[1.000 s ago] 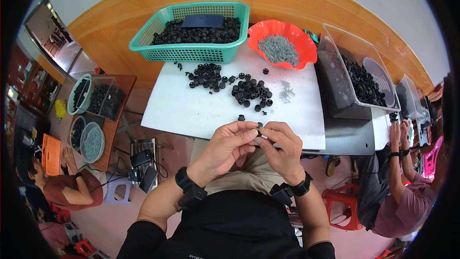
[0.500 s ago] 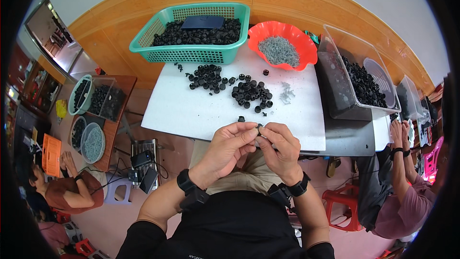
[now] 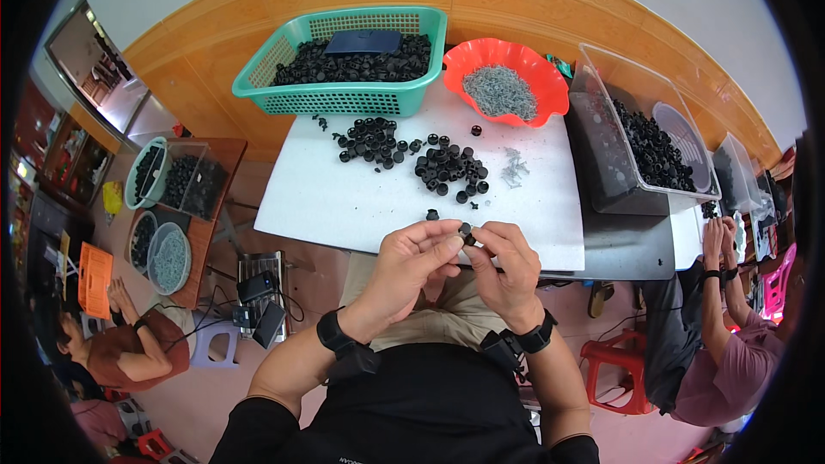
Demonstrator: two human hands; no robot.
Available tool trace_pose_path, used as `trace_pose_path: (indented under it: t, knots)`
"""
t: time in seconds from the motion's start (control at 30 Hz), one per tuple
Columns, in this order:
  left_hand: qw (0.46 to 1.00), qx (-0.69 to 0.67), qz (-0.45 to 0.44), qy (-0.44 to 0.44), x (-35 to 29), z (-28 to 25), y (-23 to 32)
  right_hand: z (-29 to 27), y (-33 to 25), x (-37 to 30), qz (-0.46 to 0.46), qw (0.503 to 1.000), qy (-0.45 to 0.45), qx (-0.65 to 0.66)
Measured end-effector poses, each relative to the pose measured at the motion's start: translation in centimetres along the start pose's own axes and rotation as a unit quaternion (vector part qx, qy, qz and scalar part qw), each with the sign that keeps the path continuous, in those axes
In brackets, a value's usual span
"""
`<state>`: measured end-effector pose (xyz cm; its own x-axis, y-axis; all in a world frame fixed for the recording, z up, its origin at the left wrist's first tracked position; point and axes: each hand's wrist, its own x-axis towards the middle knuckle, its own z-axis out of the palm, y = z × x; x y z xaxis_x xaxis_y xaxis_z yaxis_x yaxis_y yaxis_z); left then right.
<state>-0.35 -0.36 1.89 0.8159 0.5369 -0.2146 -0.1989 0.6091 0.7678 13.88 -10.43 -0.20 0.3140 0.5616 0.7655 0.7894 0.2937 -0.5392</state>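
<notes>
Above the near edge of the white-topped table, a small round black plastic part (image 3: 467, 233) sits between the fingertips of both hands. My left hand (image 3: 418, 256) pinches it from the left with thumb and forefinger. From the other side, the bent thumb and forefinger of my right hand (image 3: 505, 268) close on it. Just beyond my left fingers lies a single black part (image 3: 432, 215). Farther out are two loose clusters of similar round black parts (image 3: 373, 142) (image 3: 450, 165). A little heap of thin grey pins or screws (image 3: 514, 168) rests to their right.
A green basket (image 3: 335, 101) of black parts stands at the back, beside a red scalloped bowl (image 3: 552, 86) of grey pieces. Right of these is a clear bin (image 3: 636, 199) with black parts. Co-workers sit left (image 3: 137, 344) and right (image 3: 718, 352); a red stool (image 3: 614, 369) is nearby.
My fingertips have shifted slightly apart, and more of the black part shows between them. The clusters on the table stay as they were.
</notes>
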Motion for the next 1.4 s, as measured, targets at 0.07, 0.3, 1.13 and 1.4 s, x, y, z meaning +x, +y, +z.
trace_pose_path:
  t: [0.07,0.3,1.13,1.4]
  knots:
    - [0.996,0.076,0.044,0.022,-0.2,0.0,0.2,-0.2,0.3,-0.1,0.005,1.0,0.003,0.001]
    - [0.881,0.403,0.23,0.094,0.8,-2.2,0.7,-1.2,0.7,-0.2,0.028,1.0,0.011,0.003]
    - [0.69,0.645,0.326,0.047,3.0,-3.1,2.2,-2.6,1.3,-1.0,0.105,0.993,0.005,0.048]
    - [0.712,0.635,0.298,0.025,2.7,-3.2,2.7,-2.7,1.2,-0.9,0.108,0.993,0.002,0.043]
